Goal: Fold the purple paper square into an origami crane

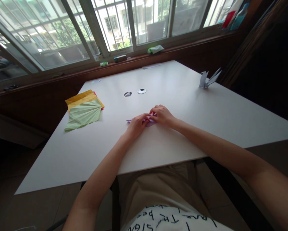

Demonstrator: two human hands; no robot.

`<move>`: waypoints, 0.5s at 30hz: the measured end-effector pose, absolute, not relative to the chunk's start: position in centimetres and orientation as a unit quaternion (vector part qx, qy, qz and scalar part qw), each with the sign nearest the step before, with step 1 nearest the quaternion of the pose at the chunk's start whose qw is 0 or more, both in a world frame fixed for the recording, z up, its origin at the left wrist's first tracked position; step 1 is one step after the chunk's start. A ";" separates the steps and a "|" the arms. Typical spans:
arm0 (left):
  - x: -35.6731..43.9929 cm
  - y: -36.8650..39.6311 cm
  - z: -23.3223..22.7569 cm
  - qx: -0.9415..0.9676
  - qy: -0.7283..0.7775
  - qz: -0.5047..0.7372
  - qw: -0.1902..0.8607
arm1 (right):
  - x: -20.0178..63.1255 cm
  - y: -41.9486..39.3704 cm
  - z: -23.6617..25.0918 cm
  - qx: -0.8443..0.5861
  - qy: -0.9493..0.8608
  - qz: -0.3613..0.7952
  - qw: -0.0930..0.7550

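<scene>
A small folded purple paper [129, 121] lies flat on the white table [182, 134], mostly hidden under my fingers. My left hand [137, 124] presses on its left part, fingertips pinching an edge. My right hand [161, 115] covers its right part, fingers curled down on the paper. Both hands meet over the middle of the paper.
A stack of creased green, yellow and red sheets [84, 110] lies at the table's left. A folded white paper crane [208, 79] stands at the far right. Two small round objects [135, 92] sit beyond my hands. Small items [155, 49] rest on the window sill.
</scene>
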State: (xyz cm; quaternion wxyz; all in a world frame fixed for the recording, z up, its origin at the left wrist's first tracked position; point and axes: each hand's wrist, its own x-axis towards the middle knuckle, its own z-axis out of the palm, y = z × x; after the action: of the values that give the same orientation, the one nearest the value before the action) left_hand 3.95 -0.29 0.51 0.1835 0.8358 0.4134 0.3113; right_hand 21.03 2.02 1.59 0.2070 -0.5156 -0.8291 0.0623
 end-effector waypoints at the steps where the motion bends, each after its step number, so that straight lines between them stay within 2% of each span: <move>1: 3.9 -0.3 0.5 0.836 0.412 0.312 0.183 | 21.0 2.0 1.6 -0.515 -0.829 0.063 0.210; 15: 4.0 -0.4 0.6 0.845 0.401 0.319 0.152 | 21.0 2.0 1.4 -0.505 -0.826 0.068 0.241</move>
State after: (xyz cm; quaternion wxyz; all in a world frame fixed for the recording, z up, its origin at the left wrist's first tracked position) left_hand 4.05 -0.44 0.61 0.1518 0.8450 0.4013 0.3193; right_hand 20.98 1.99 1.43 0.2407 -0.5048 -0.8262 0.0679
